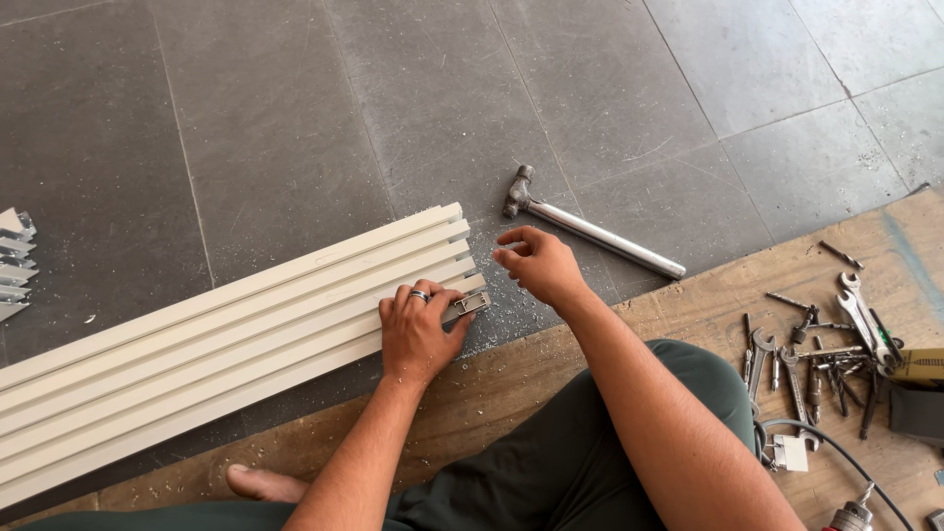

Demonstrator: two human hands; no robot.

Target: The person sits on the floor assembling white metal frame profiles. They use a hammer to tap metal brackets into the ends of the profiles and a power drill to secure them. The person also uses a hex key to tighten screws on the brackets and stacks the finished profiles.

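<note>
My left hand [418, 329], a ring on one finger, presses down on the right end of a bundle of long cream-white profiles [216, 329] lying on the dark tiled floor. Its thumb rests by a small metal bracket [470, 304] at the end of the nearest profile. My right hand [536, 264] hovers just right of the bundle's end, fingers curled and pinched together; whether anything small sits between them cannot be told. A metal hammer [590, 232] lies on the floor just beyond the right hand.
Several spanners and loose tools [821, 349] lie on the wooden board [688, 295] at right, with a cable and a white plug [790, 452] near my knee. More profile ends [15, 265] show at the left edge. Metal shavings dot the floor.
</note>
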